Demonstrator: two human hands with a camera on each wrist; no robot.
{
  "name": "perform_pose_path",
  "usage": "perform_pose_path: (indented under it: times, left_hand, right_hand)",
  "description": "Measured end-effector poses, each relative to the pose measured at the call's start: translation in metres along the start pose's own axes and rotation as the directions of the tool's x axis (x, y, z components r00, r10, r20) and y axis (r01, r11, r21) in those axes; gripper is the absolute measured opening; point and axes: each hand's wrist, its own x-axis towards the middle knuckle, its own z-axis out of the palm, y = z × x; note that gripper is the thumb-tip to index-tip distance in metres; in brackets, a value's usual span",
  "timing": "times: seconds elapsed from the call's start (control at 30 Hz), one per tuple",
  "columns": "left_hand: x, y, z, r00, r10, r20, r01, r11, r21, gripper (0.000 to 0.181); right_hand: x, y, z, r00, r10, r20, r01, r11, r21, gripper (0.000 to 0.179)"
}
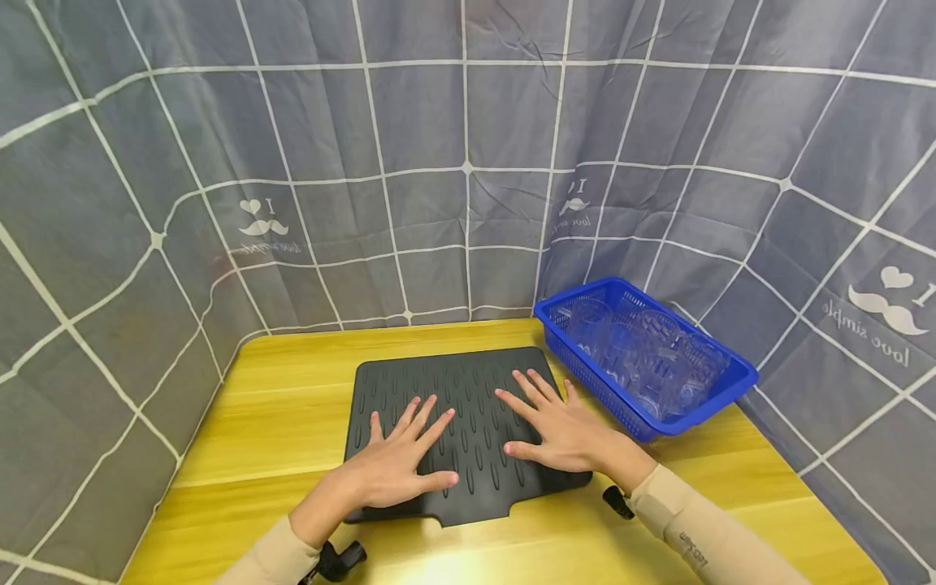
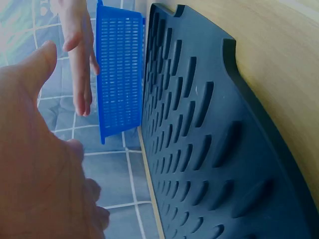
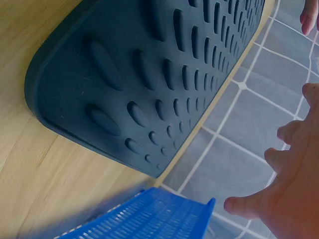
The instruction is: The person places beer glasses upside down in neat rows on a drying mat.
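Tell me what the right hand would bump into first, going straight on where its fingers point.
Probably the grey checked curtain at the back: the right hand seems to point across above the dark mat, though depth is unclear.

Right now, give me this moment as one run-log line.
left hand: fingers spread, above mat | right hand: fingers spread, above mat | held: nothing | basket: right of mat, holds clear cups
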Motion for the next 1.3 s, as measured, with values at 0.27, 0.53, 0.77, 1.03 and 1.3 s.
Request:
perform_pose_path:
  times: [0.27,0.53,0.77,1.03,1.3]
  left_hand:
    - [0.001,-0.007,0.000,0.996,0.030,-0.080,-0.029,1.000,0.007,0.092]
    - [-0.002,-0.005,-0.002,0.982,0.057,-0.178,-0.063,0.998,-0.029,0.067]
    - [-0.013,-0.009,-0.004,0.963,0.032,-0.266,-0.045,0.998,-0.043,0.053]
    - [-0.017,-0.013,-0.004,0.959,0.023,-0.283,-0.045,0.996,-0.072,0.050]
    - [-0.016,-0.013,-0.007,0.954,0.045,-0.297,-0.064,0.996,-0.056,0.050]
  right_hand:
    - [0.001,0.005,-0.009,0.978,-0.179,-0.111,0.175,0.983,-0.048,0.072]
    - [0.006,0.018,-0.031,0.954,-0.221,-0.202,0.199,0.972,-0.122,0.057]
    - [0.016,0.041,-0.061,0.928,-0.195,-0.317,0.167,0.979,-0.115,0.049]
    - [0.027,0.069,-0.089,0.943,-0.106,-0.315,0.082,0.993,-0.088,0.049]
    - [0.037,0.105,-0.115,0.963,0.053,-0.265,-0.056,0.998,0.000,0.058]
